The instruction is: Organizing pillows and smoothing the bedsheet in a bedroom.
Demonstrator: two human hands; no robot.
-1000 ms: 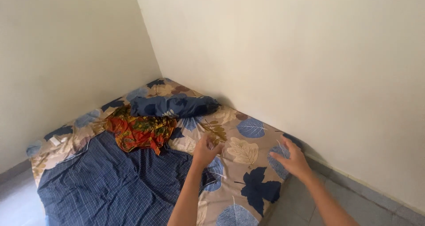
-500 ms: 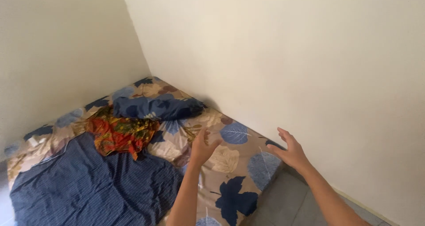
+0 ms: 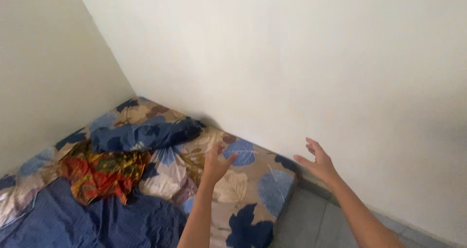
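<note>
My left hand (image 3: 216, 163) hovers open, fingers spread, above a mattress (image 3: 253, 189) covered in a tan sheet with big blue leaf prints. My right hand (image 3: 318, 162) is also open and empty, raised near the mattress's far corner, close to the pale wall. A dark blue pillow (image 3: 143, 133) lies at the head of the mattress. Beside it sits a crumpled red, orange and green patterned cloth (image 3: 104, 172). A dark blue checked blanket (image 3: 73, 223) is bunched over the lower left part of the mattress. Neither hand touches anything.
The mattress lies on the floor in a room corner, with cream walls (image 3: 292, 68) behind and to the left. Grey floor tiles (image 3: 316, 226) show to the right of the mattress, below my right arm.
The view has swung up and right, showing more wall. Both hands lifted off the sheet and now hover open above it; the bedding has not moved.
</note>
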